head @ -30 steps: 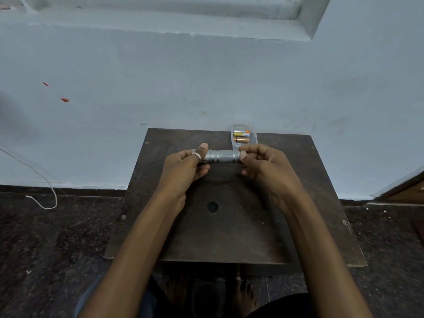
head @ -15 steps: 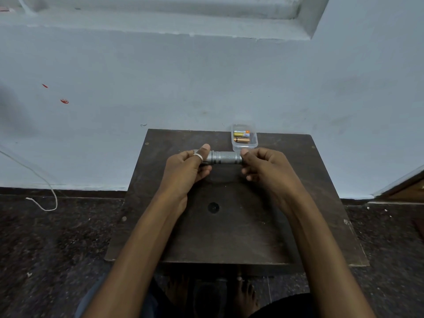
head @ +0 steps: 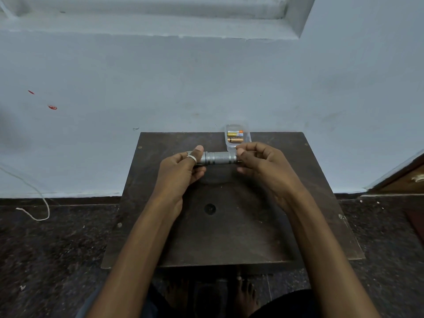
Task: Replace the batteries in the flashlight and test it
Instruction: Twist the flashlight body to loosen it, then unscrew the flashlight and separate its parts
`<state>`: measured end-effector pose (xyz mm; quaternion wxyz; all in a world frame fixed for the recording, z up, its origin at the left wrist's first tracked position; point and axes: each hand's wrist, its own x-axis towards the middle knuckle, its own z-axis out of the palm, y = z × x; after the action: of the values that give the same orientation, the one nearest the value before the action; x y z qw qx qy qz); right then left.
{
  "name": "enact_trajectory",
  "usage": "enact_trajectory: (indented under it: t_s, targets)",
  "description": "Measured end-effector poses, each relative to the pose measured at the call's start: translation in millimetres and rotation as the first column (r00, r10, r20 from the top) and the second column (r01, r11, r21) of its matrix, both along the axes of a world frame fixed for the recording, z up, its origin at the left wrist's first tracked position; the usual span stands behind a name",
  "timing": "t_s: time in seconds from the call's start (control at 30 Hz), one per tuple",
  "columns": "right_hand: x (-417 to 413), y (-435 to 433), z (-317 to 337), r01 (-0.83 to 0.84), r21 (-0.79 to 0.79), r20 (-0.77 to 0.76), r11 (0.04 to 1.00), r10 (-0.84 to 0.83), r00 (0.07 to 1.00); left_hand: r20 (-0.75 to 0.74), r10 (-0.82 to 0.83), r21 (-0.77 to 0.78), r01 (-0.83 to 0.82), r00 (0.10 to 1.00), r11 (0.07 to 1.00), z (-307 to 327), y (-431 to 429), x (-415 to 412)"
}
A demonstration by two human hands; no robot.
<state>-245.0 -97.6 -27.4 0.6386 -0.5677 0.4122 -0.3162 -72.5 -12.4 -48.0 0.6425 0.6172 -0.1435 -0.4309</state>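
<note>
A silver metal flashlight (head: pixel 219 157) lies crosswise above the far half of a small dark wooden table (head: pixel 229 237). My left hand (head: pixel 181 167) grips its left end, thumb over the top with a ring on it. My right hand (head: pixel 261 164) pinches the right end with curled fingers; that end is hidden by the fingers. Just behind the flashlight a small clear plastic box (head: pixel 237 136) holds two gold-coloured batteries (head: pixel 235 137).
The table stands against a pale blue wall (head: pixel 206 88), with a round hole (head: pixel 210 208) near its middle. A white cord (head: pixel 34 203) trails on the dark floor at left. A wooden door edge (head: pixel 403 177) shows at right. Bare feet are under the table's near edge.
My right-hand fingers have shifted around the flashlight's right end. The flashlight and my left hand have stayed in nearly the same place.
</note>
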Motion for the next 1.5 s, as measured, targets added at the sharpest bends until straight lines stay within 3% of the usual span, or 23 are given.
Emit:
enact_trajectory:
  t_s: [0.13, 0.37, 0.5, 0.57, 0.7, 0.9, 1.07, 1.17, 1.27, 1.37, 1.5]
  targets:
    - [1.2, 1.4, -1.9, 0.002, -0.048, -0.104, 0.999, -0.007, 0.995, 0.002, -0.001, 0.007, 0.001, 1.0, 1.0, -0.5, -0.4, 1.2]
    - [-5.7, -2.6, -0.6, -0.014, -0.071, -0.052, 0.997, 0.01, 0.999, -0.012, 0.013, 0.001, -0.013, 1.0, 1.0, -0.9, 1.5, 5.0]
    - [-9.3, -4.2, -0.1, 0.005, 0.004, -0.006, 1.0, -0.005, 1.0, -0.019, 0.025, -0.006, -0.025, 1.0, 1.0, -1.5, 1.1, 5.2]
    - [-10.5, -4.5, -2.2, -0.024, -0.041, -0.106, 0.999, 0.019, 0.994, -0.022, 0.032, -0.004, -0.032, 0.999, 0.999, -2.1, 1.3, 6.0]
    - [-8.2, -4.5, -7.9, -0.126, -0.323, -0.456, 0.938, -0.037, 0.889, -0.032, 0.039, -0.013, -0.04, 0.999, 0.999, -1.3, 2.5, 6.8]
    - [-3.0, -1.7, -12.3, -0.31, -0.478, -0.63, 0.822, -0.075, 0.773, -0.033, 0.047, -0.012, -0.047, 0.998, 0.999, 1.1, 3.6, 7.1]
    - [-4.2, -4.3, -14.0, -0.349, -0.42, -0.678, 0.837, -0.034, 0.734, -0.037, 0.042, -0.013, -0.042, 0.998, 0.999, 1.9, 4.4, 7.8]
    - [-6.2, -3.5, -8.1, -0.258, -0.386, -0.577, 0.886, -0.013, 0.817, 0.009, 0.03, -0.029, -0.029, 1.0, 0.999, 2.0, 4.0, 7.5]
    - [-3.3, 0.7, -1.3, -0.029, -0.31, -0.265, 0.95, -0.057, 0.963, 0.067, 0.018, -0.077, -0.013, 0.998, 0.997, 3.5, 4.0, 6.9]
    - [2.3, 3.3, 2.2, 0.048, -0.128, -0.083, 0.991, -0.059, 0.995, 0.116, 0.026, -0.135, -0.011, 0.993, 0.991, 8.8, 3.0, 4.9]
    - [10.5, 7.8, 5.6, -0.021, 0.198, 0.18, 0.98, -0.015, 0.984, 0.205, 0.056, -0.262, 0.0, 0.977, 0.965, 19.5, 1.3, -1.5]
